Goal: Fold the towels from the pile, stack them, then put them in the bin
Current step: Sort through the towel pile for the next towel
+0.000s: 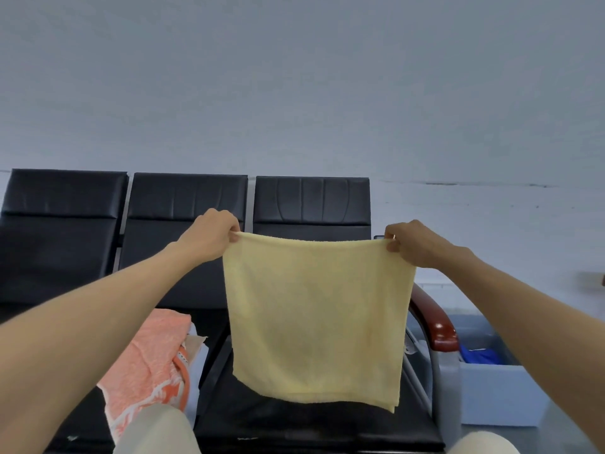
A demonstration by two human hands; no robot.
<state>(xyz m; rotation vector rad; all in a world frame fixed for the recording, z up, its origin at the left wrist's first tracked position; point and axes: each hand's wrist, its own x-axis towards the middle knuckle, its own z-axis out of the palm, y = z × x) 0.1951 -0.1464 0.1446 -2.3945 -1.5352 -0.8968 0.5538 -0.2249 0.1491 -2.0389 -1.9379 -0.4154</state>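
Yellow terry towel (314, 319) hangs in the air in front of a person, spread flat like a small curtain. The left hand (209, 235) pinches its top corner at 9 o'clock and the right hand (414, 244) pinches the top corner at 3 o'clock. The hands are held wide apart and about level. The towel's taut top edge runs straight across between them, and the rest drops toward 6 o'clock. It looks nearly square, and neither hand is clearly nearer to it.

Its bottom edge hangs just over the seat of a black padded bench (294, 417) with three backrests; whether it touches the seat cannot be told. For a first fold, the two hands would likely need to come together across that top edge.

At 7 o'clock from the towel, a pile of orange and pale towels (147, 358) lies on the next seat. At 4 o'clock, beyond a dark red armrest (438, 329), a pale blue-grey bin (504, 394) stands on the floor with a blue cloth (479, 357) inside.
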